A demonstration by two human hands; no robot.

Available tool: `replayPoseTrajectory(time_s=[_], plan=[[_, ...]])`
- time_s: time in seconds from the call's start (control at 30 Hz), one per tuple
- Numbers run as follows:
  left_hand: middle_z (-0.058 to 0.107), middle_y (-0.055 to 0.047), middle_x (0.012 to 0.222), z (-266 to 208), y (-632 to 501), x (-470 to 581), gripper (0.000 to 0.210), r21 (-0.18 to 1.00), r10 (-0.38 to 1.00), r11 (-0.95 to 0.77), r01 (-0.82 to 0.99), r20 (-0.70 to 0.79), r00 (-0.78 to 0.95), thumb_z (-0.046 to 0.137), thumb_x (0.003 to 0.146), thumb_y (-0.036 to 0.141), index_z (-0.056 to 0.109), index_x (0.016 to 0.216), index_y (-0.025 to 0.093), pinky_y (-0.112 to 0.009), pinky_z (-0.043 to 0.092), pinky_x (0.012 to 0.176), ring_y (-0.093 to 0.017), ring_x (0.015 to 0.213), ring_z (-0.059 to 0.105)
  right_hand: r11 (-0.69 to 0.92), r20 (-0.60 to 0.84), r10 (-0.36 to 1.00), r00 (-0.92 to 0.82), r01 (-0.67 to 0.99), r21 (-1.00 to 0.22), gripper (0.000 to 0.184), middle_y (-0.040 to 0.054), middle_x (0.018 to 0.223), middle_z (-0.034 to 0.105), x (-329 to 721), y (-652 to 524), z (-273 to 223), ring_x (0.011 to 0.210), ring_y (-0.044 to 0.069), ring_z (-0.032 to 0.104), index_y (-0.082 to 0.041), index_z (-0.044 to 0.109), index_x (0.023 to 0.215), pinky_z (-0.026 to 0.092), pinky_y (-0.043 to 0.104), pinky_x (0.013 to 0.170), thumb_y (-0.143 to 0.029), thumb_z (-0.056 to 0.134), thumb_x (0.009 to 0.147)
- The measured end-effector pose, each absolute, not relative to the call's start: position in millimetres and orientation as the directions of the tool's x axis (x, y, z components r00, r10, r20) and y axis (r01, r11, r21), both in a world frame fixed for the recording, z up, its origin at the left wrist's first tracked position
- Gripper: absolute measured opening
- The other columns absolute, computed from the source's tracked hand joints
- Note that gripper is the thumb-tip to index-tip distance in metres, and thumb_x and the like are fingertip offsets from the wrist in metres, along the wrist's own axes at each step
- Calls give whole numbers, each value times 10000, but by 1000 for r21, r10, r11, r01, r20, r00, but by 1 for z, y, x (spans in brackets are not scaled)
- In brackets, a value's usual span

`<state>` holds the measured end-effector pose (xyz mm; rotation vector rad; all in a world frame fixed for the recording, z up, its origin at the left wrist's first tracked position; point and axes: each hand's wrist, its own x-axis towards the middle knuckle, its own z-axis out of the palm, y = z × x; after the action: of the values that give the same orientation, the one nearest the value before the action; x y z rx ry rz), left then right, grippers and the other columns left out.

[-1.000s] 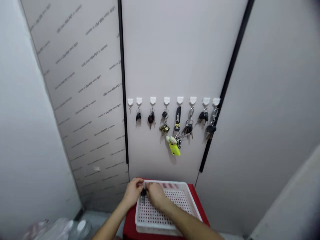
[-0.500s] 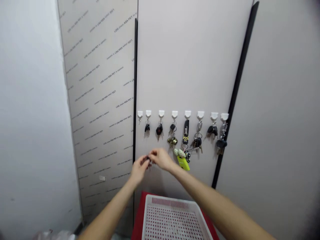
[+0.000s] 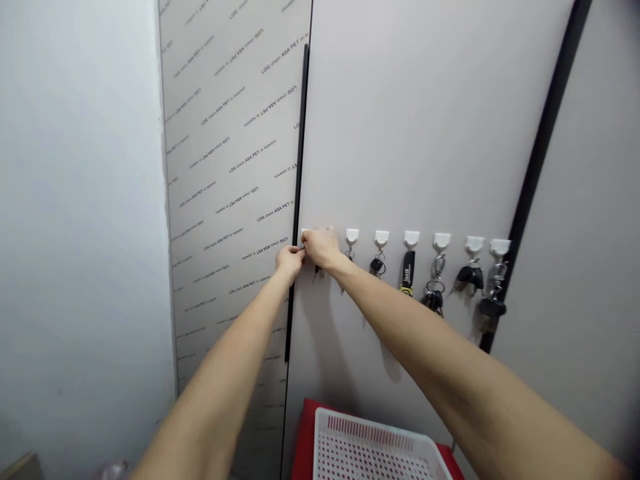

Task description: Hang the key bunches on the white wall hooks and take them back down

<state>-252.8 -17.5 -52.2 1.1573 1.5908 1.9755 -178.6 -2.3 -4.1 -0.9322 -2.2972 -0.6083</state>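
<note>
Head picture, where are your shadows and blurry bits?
Head view: a soft shadow stretches down the pale panel; head view: the right hand looks slightly smeared at the knuckles; head view: the upper right corner darkens.

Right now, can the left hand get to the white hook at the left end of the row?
Probably yes. The left hand is close below the hook, and nothing seems to block that side, though the right hand partly covers the hook.

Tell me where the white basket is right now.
In the head view, the white basket is at the bottom edge, right of centre, on a red surface below the row of white hooks.
</note>
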Motion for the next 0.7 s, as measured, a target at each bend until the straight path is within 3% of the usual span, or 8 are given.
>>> replayPoseTrajectory(time_s=[0.13,0.27,0.33,0.4,0.5,0.57,0.63,0.7], plan=[[540,4,544,-68,-10,-257,134,936,704,-260,238,353,-617,535,573,185,504,694,138,-202,373,519,-85,513,503,651,648,388,-656,692,311,196,85,741,567,-174,1,-8,773,189,457,-151,575,697,250,339,706,-105,386,671],[522,10,552,-99,-24,-260,132,938,722,-219,269,341,-602,545,534,136,511,662,137,-200,359,545,-79,529,483,733,745,295,-598,642,225,233,78,875,530,-148,-11,-28,859,187,404,-166,547,827,238,333,741,-145,346,712],[501,22,544,-124,-37,-257,153,938,736,-202,283,336,-588,542,513,102,509,660,130,-189,346,536,-67,516,461,803,756,340,-560,591,77,235,68,872,525,-126,-19,-55,827,160,417,-161,528,870,270,292,725,-179,356,711],[453,48,493,-156,-51,-248,183,947,769,-188,262,307,-560,529,517,108,503,697,123,-177,322,486,-50,457,417,837,671,473,-571,529,-141,245,44,751,538,-99,-27,-97,695,118,447,-145,519,886,315,234,637,-193,377,692],[359,92,415,-199,-68,-223,308,976,866,-171,138,216,-452,491,544,142,465,849,109,-162,247,394,-28,357,313,696,317,700,-640,512,-503,333,-39,485,440,-59,-34,-165,434,59,369,-126,471,970,282,175,434,-161,404,646],[343,106,403,-210,-76,-199,464,984,927,-172,39,175,-331,472,542,125,381,996,99,-157,212,373,-22,338,276,566,123,736,-666,504,-653,454,-83,409,342,-36,-38,-192,356,40,279,-115,388,1063,214,158,361,-108,399,609],[357,110,415,-198,-81,-173,618,975,956,-218,-38,206,-211,469,536,102,252,1115,111,-152,208,375,-16,346,272,500,130,747,-652,422,-756,562,-102,400,291,-18,-43,-191,339,32,229,-116,274,1142,184,150,340,-71,381,592],[380,107,443,-167,-86,-149,722,941,943,-325,-99,313,-118,484,538,97,143,1171,163,-148,229,396,-11,369,292,524,305,748,-590,243,-816,625,-105,422,285,-5,-51,-164,349,29,231,-139,155,1187,201,141,346,-74,377,607]])
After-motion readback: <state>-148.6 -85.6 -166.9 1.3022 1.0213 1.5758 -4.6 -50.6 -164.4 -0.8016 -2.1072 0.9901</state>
